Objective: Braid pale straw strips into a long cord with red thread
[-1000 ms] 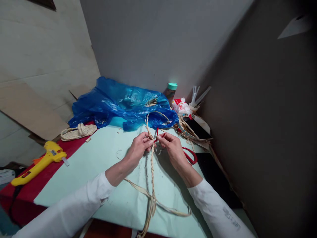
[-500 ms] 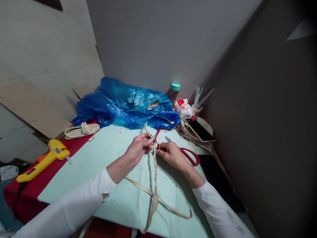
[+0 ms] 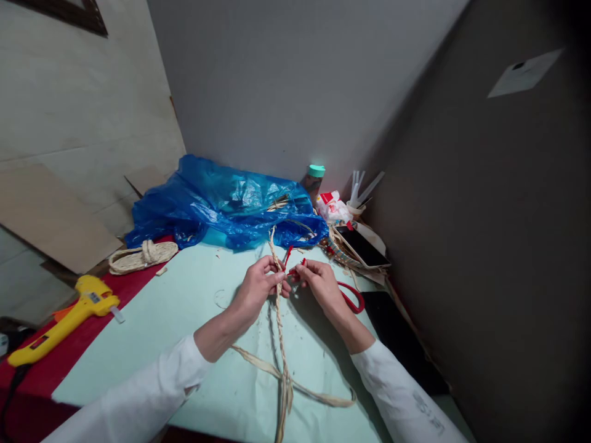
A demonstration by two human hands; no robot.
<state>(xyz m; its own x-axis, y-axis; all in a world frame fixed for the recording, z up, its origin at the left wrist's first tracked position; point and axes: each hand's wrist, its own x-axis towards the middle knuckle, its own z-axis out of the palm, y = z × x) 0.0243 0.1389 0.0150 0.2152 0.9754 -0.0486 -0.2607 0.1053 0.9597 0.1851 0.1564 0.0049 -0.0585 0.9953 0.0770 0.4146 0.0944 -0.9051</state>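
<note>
A braided straw cord (image 3: 281, 332) runs from the table's near edge up between my hands, and its loose strands spread out near the bottom. My left hand (image 3: 256, 289) pinches the cord near its upper end. My right hand (image 3: 321, 284) is closed on a thin red strip (image 3: 289, 253) that wraps at the braid, right beside my left fingers. Both hands hover over the pale green sheet (image 3: 184, 320) covering the table.
Red-handled scissors (image 3: 351, 296) lie just right of my right hand. A blue plastic bag (image 3: 221, 203) sits at the back, with a phone (image 3: 362, 246), a green-capped bottle (image 3: 314, 178) and white sticks to the right. A yellow glue gun (image 3: 60, 320) and a coiled straw bundle (image 3: 141, 255) lie at left.
My right hand rose back level with the left, pulling the red strip, and the scissor blades are now hidden behind it. The view shifted slightly.
</note>
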